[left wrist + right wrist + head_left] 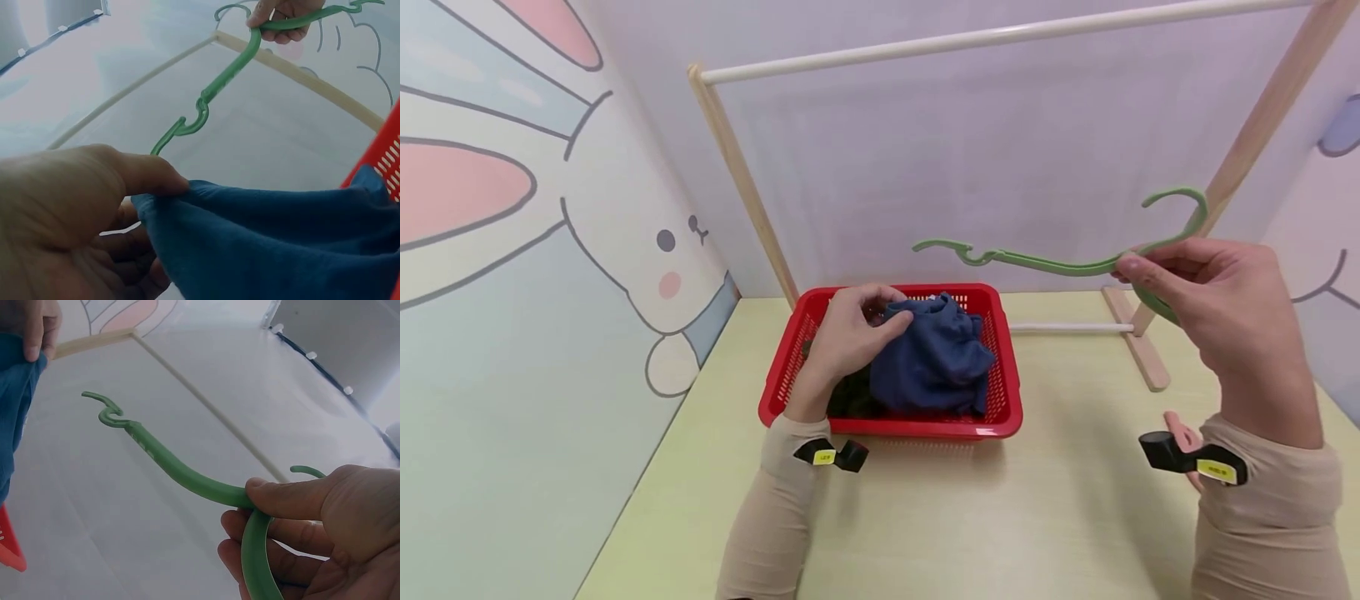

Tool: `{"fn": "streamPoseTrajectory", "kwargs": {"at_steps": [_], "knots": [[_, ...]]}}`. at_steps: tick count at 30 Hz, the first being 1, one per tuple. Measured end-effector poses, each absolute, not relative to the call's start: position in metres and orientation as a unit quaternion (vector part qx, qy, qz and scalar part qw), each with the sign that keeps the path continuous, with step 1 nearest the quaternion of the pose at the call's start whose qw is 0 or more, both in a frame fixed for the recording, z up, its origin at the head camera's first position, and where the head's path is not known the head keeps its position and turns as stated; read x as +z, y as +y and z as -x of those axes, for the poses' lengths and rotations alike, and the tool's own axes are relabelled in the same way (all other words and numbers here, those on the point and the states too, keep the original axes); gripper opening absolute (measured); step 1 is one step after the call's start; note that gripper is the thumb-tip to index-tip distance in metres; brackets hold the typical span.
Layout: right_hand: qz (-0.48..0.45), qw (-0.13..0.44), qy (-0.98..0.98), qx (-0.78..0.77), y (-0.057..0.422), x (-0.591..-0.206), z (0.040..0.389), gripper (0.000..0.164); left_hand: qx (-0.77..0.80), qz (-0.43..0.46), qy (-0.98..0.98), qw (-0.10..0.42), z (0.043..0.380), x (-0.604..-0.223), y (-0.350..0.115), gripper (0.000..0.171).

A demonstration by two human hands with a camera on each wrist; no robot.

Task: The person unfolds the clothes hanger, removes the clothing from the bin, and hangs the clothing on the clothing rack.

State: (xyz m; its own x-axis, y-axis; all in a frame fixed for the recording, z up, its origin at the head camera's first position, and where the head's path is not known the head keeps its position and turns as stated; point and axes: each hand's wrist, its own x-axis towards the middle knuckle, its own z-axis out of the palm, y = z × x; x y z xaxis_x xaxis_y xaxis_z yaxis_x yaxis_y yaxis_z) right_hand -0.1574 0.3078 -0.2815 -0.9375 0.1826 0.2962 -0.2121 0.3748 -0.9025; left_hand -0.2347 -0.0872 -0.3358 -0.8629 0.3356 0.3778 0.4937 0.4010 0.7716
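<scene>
My left hand [852, 333] pinches the upper edge of a blue cloth garment [932, 358] between thumb and fingers, over a red plastic basket [891, 427]. The garment is bunched, its lower part inside the basket; in the left wrist view the blue fabric [269, 237] hangs in folds from the thumb. Up to the right, my right hand [1240, 325] grips a green clothes hanger [1052, 265] near the base of its hook. One hanger arm points left toward the garment, apart from it. In the right wrist view the hanger [181, 472] passes between thumb and fingers.
Dark cloth [853, 396] lies in the basket beneath the left hand. Behind stands a rack with a white top rail [1000, 35], wooden posts [741, 179] and a wooden foot [1138, 342]. A pink object [1180, 433] lies on the table by the right wrist, partly hidden.
</scene>
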Motion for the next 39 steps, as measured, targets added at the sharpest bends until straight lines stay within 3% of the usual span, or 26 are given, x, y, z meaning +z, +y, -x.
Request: {"fn": "streamPoseTrajectory", "kwargs": {"at_steps": [14, 26, 32, 39], "knots": [[0.005, 0.185, -0.799, 0.572, 0.300, -0.281, 0.157, 0.035, -0.525, 0.332, -0.777, 0.103, 0.235, -0.320, -0.068, 0.024], [-0.060, 0.216, -0.710, 0.668, 0.291, -0.284, 0.167, 0.024, -0.483, 0.264, -0.831, 0.080, 0.234, -0.329, -0.080, 0.023], [-0.067, 0.201, -0.726, 0.654, 0.264, -0.286, 0.176, 0.027, -0.459, 0.242, -0.852, 0.067, 0.233, -0.328, -0.083, 0.023], [-0.089, 0.167, -0.691, 0.698, 0.210, -0.261, 0.195, 0.028, -0.449, 0.247, -0.856, 0.062, 0.231, -0.327, -0.081, 0.023]]}}
